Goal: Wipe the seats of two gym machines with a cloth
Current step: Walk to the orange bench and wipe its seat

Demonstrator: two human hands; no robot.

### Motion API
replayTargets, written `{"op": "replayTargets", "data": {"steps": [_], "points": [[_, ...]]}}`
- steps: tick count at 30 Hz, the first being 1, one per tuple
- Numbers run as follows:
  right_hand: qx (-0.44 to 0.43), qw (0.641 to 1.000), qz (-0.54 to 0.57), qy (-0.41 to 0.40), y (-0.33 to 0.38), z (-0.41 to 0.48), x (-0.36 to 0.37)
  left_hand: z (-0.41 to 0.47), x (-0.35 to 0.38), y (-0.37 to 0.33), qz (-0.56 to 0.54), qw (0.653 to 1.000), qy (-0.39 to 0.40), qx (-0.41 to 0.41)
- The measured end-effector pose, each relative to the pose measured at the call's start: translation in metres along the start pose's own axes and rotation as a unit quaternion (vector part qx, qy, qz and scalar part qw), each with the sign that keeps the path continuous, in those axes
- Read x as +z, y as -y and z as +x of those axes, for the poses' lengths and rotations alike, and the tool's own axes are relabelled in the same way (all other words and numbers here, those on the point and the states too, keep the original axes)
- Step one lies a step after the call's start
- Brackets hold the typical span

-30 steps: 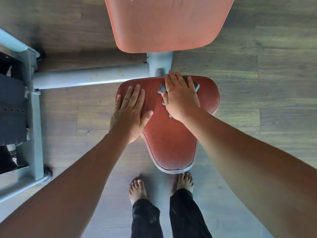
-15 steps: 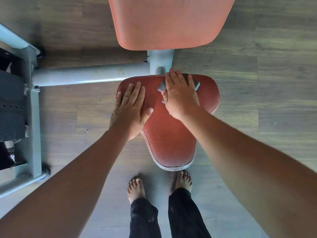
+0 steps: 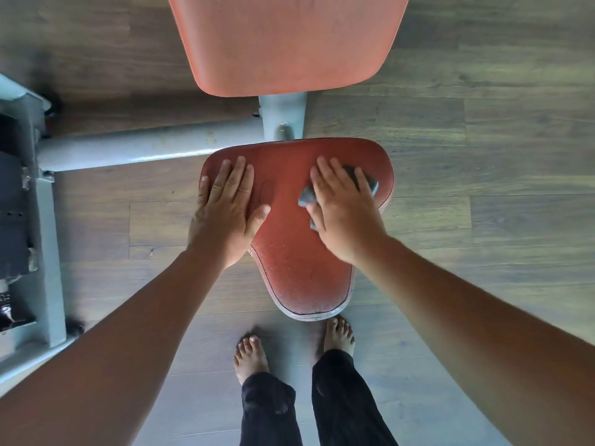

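A red padded seat (image 3: 299, 265) of a gym machine lies below me, wide at the far end and narrow toward my feet. My right hand (image 3: 344, 210) presses flat on a small grey cloth (image 3: 306, 196) on the seat's right far part; most of the cloth is hidden under the palm. My left hand (image 3: 228, 204) lies flat, fingers spread, on the seat's left far edge, holding nothing.
An orange-red backrest pad (image 3: 286, 40) rises beyond the seat. The machine's grey metal frame (image 3: 135, 146) runs left to an upright post and a dark weight stack (image 3: 13, 201). My bare feet (image 3: 251, 358) stand on wood-plank floor just before the seat's tip.
My right hand has slid with the cloth from the seat's far middle edge toward its right side and slightly nearer me. My left hand stays in place.
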State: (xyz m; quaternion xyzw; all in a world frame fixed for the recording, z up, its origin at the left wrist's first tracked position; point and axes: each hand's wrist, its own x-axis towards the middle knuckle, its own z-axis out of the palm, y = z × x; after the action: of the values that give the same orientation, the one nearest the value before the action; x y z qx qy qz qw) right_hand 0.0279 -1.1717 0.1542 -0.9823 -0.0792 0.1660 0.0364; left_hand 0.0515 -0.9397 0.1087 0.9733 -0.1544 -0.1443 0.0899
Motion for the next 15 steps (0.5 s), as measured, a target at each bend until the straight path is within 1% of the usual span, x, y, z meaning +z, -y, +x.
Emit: {"op": "replayTargets", "data": {"steps": [2, 3, 5, 7, 8, 9, 11, 15], "points": [[-0.044, 0.999, 0.011, 0.001, -0.021, -0.024, 0.0, 0.0, 0.0, 0.0, 0.002, 1.0, 0.001, 0.0], [-0.044, 0.999, 0.008, 0.004, -0.038, -0.018, -0.001, 0.0, 0.0, 0.0, 0.003, 1.0, -0.001, -0.001], [0.012, 1.0, 0.001, 0.0, -0.068, 0.014, -0.004, 0.001, 0.0, 0.0, -0.001, 1.0, -0.003, -0.003], [0.098, 0.995, 0.002, 0.01, -0.085, 0.05, -0.007, 0.001, 0.001, -0.001, -0.003, 1.0, -0.004, -0.003], [0.123, 0.992, -0.001, 0.017, -0.085, 0.06, -0.007, 0.001, 0.001, -0.001, -0.001, 1.0, -0.007, -0.004], [0.129, 0.992, -0.004, 0.015, -0.079, 0.061, -0.006, 0.001, 0.001, -0.001, 0.001, 1.0, -0.01, -0.004], [0.103, 0.995, 0.001, 0.004, -0.059, 0.038, -0.005, 0.001, 0.001, 0.0, 0.001, 1.0, -0.009, -0.002], [0.003, 1.0, 0.002, -0.003, -0.027, -0.03, 0.003, 0.001, 0.002, 0.0, 0.004, 1.0, -0.014, 0.002]]}}
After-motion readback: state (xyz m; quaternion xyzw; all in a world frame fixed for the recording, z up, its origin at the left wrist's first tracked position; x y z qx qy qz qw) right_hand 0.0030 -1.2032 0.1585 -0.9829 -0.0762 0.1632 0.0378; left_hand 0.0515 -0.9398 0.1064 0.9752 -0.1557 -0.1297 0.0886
